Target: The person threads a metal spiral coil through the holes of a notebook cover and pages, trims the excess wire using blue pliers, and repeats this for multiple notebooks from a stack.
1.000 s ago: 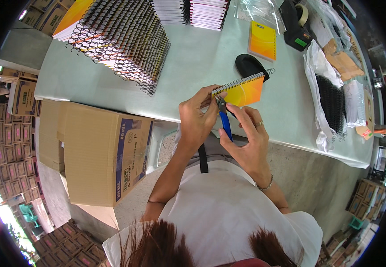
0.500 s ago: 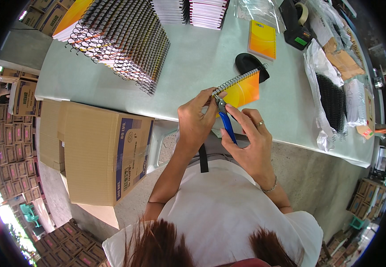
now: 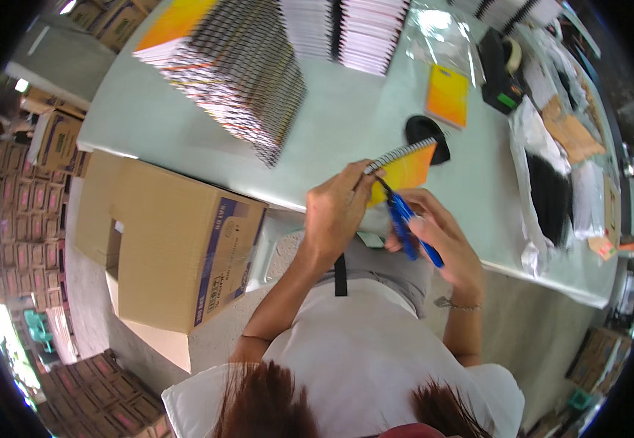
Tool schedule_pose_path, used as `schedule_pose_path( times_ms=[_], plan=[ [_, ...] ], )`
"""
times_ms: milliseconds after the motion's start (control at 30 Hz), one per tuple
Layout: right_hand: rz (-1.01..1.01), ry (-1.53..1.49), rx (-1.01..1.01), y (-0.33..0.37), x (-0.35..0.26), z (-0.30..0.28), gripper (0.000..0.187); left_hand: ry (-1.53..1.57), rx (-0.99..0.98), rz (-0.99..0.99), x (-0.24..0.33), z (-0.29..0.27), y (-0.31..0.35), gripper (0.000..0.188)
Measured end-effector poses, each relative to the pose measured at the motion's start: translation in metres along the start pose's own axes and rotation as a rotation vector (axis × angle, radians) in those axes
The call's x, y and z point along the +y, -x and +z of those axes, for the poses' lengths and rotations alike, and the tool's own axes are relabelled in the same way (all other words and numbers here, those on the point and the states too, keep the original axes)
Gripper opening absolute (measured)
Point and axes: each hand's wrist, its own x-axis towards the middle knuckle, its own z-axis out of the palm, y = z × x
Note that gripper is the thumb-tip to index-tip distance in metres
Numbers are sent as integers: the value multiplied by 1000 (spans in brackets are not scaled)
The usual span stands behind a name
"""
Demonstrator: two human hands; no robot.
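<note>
My left hand (image 3: 337,213) grips the coil-bound corner of a notebook (image 3: 410,169) with a yellow and orange cover. It is held over the table's front edge, its wire spiral slanting up to the right. In my right hand (image 3: 448,237) is a pair of pliers (image 3: 406,219) with blue handles, spread apart and slightly blurred. Their dark jaws point up toward the near end of the spiral, close to my left fingers. Whether the jaws touch the wire I cannot tell. Just beyond the notebook lies a black rounded object (image 3: 438,151).
A tall stack of spiral notebooks (image 3: 247,73) stands at the back left of the table (image 3: 360,102). Another yellow notebook (image 3: 447,95) lies near a tape dispenser (image 3: 503,84). Black coils (image 3: 550,193) in wrapping lie right. An open cardboard box (image 3: 163,233) stands left, below the table edge.
My right hand has drawn down and right, and the pliers' handles have spread apart. My left hand still holds the notebook. The whole view has shifted, with the table things now farther right and lower.
</note>
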Motion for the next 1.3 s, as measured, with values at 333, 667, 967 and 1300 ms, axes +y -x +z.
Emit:
schedule_pose_path(
  times_ms=[333, 667, 967, 1300],
  plan=[
    [-450, 1356, 816, -1, 25, -159, 39, -201, 503, 248, 111, -131, -63, 16],
    [-457, 1192, 758, -18, -18, -135, 34, 86, 482, 384, 76, -224, -175, 39],
    [-562, 1255, 636, -72, -25, -153, 35, 22, 612, 315, 42, -207, -176, 42],
    [-315, 1151, 685, -127, -33, -184, 68, 208, 546, 182, 20, -208, -171, 43]
  ],
)
